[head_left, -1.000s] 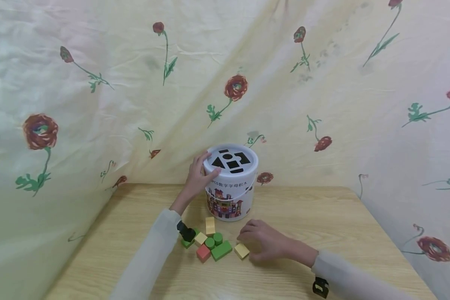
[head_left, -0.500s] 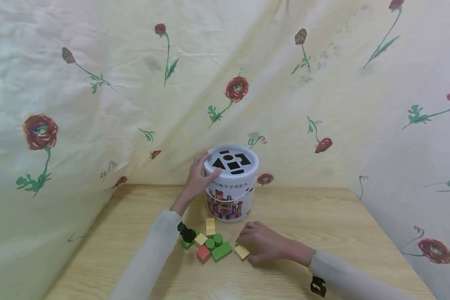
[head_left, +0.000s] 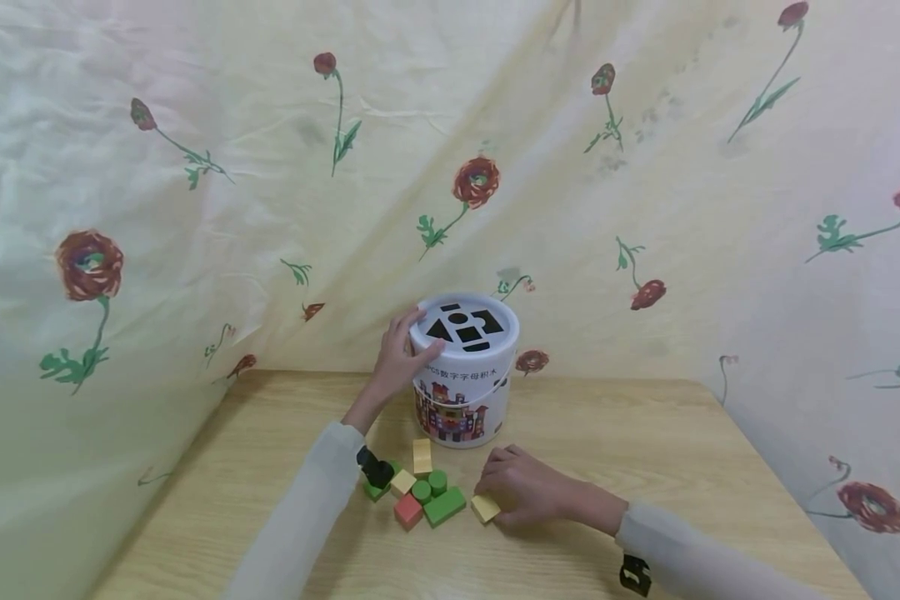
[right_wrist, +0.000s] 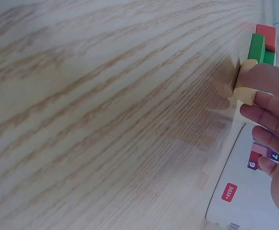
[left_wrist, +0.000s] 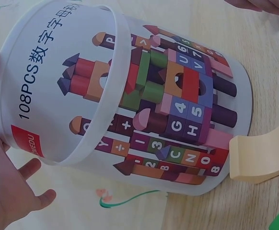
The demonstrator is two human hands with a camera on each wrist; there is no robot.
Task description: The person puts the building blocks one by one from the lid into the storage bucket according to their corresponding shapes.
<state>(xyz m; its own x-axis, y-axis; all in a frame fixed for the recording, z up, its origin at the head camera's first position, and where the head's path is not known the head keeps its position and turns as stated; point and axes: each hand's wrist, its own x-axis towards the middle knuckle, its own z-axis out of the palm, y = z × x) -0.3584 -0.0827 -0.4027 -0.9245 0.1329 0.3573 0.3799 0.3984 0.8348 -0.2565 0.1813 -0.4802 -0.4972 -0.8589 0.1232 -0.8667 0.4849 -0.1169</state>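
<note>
In the head view my left hand (head_left: 403, 354) holds the rim of a white toy-block bucket (head_left: 461, 408), its thumb over the lid's near edge. Dark shaped holes mark the lid (head_left: 465, 321). The left wrist view shows the bucket's printed side (left_wrist: 168, 100) and two fingers loose below the rim. To the right, my right hand (head_left: 525, 487) pinches a pale yellow block (head_left: 485, 507) low over the table. The right wrist view has thumb and fingertips around that curved-edged block (right_wrist: 245, 94), the other fingers loosely bent.
Left of the right hand lie a green rectangular block (head_left: 445, 506), a red block (head_left: 408, 511), two green cylinders (head_left: 422, 490) and more yellow and green blocks. An arch-shaped yellow block (left_wrist: 259, 155) lies by the bucket's base. Floral cloth (head_left: 570, 208) hangs behind the wooden table (head_left: 630, 425).
My right thumb has closed in against the pale yellow block, which has turned slightly. The left hand stays on the bucket, and the head view has shifted a little.
</note>
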